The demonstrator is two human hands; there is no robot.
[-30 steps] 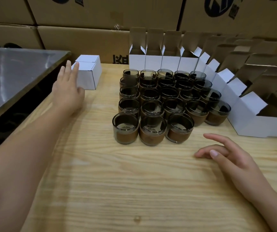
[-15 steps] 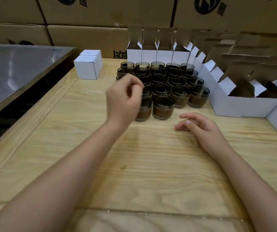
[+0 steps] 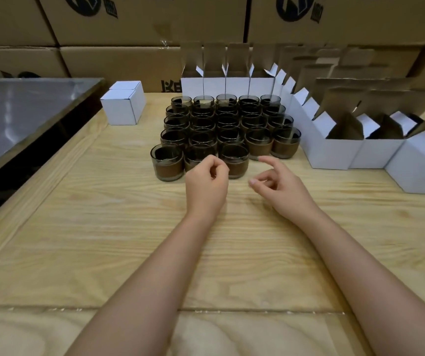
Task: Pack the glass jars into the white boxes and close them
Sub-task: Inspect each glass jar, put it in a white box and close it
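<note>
Several dark glass jars [image 3: 228, 124] with brown bands stand in rows in the middle of the wooden table [image 3: 119, 227]. A row of open white boxes [image 3: 214, 84] stands behind them, flaps up. More open white boxes [image 3: 329, 152] run along the right side. One closed white box [image 3: 123, 106] sits at the back left, with another behind it. My left hand [image 3: 206, 181] hovers just in front of the nearest jars, fingers curled with nothing in them. My right hand [image 3: 278, 183] is beside it, index finger stretched forward, holding nothing.
A steel-topped table [image 3: 21, 111] adjoins the wooden one on the left, with a dark gap between them. Large brown cartons [image 3: 129, 21] are stacked along the back. Bare wood lies between me and the jars.
My left hand left the closed box at the back left, swung right, and came down in front of the jars. My right hand shifted slightly towards the jars. The camera pulled back.
</note>
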